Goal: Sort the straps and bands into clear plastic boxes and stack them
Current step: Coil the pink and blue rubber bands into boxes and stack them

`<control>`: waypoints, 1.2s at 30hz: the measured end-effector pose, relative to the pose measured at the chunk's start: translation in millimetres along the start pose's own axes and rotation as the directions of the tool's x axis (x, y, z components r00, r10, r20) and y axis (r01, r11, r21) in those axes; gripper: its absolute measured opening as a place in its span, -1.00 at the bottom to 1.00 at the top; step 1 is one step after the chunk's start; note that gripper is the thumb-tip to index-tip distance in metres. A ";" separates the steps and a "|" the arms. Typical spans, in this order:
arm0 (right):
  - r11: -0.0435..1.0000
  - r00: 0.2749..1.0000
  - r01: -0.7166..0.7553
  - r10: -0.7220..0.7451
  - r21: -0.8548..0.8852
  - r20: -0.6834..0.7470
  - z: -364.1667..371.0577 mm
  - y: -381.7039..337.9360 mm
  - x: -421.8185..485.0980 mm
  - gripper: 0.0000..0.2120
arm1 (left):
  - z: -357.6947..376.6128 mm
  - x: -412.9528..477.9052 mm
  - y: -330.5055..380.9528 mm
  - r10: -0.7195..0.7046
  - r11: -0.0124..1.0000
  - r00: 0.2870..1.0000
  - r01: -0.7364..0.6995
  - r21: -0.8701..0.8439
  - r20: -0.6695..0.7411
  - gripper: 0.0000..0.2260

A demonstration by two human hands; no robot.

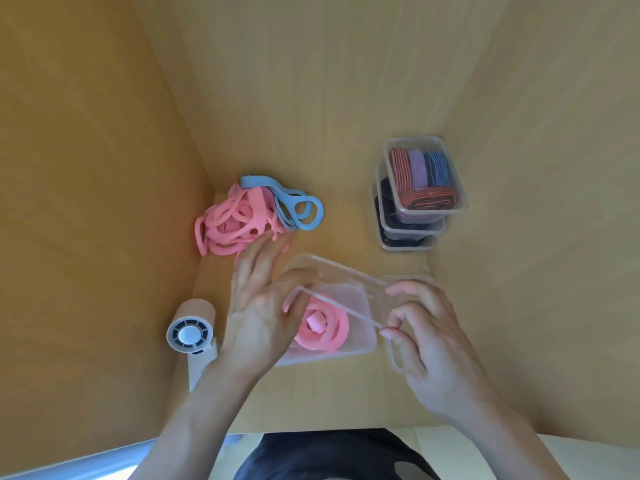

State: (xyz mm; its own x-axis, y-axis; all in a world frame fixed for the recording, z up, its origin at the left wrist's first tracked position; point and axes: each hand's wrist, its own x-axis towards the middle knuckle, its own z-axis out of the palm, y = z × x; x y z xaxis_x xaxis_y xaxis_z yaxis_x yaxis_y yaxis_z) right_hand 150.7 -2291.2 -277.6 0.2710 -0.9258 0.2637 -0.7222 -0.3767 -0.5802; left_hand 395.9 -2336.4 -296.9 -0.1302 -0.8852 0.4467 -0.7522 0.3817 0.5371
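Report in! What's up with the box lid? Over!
Right hand pinches clear lid; left hand at its other end, grip unclear. Lid tilted over box, rolled pink band inside. Nothing blocking.
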 end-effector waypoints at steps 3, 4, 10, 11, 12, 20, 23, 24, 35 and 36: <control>0.993 0.998 -0.060 0.060 0.102 0.007 0.7 0.5 3.8 -0.82 | -10.0 -2.3 -10.4 0.074 0.997 0.997 -0.073 0.037 -0.016 -0.85; 0.987 0.997 -0.081 0.081 0.138 0.002 0.3 0.8 5.8 -0.83 | -12.4 -4.1 -11.7 0.071 0.997 0.997 -0.071 0.024 -0.018 -0.87; 0.952 0.993 -0.113 0.113 0.286 0.017 -8.8 0.9 16.2 -0.83 | -24.6 -14.1 -8.6 -0.134 0.983 0.990 0.138 -0.120 0.041 -0.76; 0.953 0.994 -0.100 0.107 0.287 -0.009 -9.7 -0.1 18.7 -0.84 | -27.8 -14.3 -7.5 -0.167 0.973 0.985 0.173 -0.154 0.053 -0.76; 0.956 0.994 -0.078 0.097 0.282 -0.054 -10.2 -1.2 20.9 -0.86 | -30.6 -14.0 -6.2 -0.205 0.958 0.977 0.214 -0.193 0.065 -0.75; 0.709 0.882 -0.263 0.451 0.654 -0.134 20.3 2.9 49.3 -0.81 | -17.7 -7.9 -4.9 -0.519 0.729 0.851 0.491 -0.477 0.082 -0.66; 0.677 0.847 -0.348 0.524 0.649 -0.092 56.6 20.0 51.5 -0.78 | -1.0 -15.1 -15.3 -0.555 0.740 0.828 0.536 -0.405 0.081 -0.62; 0.676 0.834 -0.377 0.546 0.633 -0.086 68.6 26.7 50.2 -0.77 | 4.3 -18.1 -18.3 -0.559 0.756 0.826 0.545 -0.364 0.075 -0.63; 0.872 0.855 -0.394 0.463 0.291 -0.232 107.7 46.8 39.4 -0.83 | 36.6 -35.1 -29.6 -0.484 0.869 0.874 0.486 -0.090 0.040 -0.69; 0.875 0.858 -0.395 0.460 0.280 -0.228 107.4 44.9 39.8 -0.82 | 37.0 -36.9 -29.4 -0.494 0.864 0.868 0.496 -0.091 0.036 -0.69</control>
State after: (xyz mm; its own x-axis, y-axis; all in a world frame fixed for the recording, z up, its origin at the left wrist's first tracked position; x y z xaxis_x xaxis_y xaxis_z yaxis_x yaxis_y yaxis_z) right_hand 197.3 -2348.5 -375.9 -0.2448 -0.9601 0.1351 -0.5607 0.0265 -0.8276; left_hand 399.0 -2324.8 -355.6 0.2354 -0.9671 0.0964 -0.6558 -0.0848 0.7502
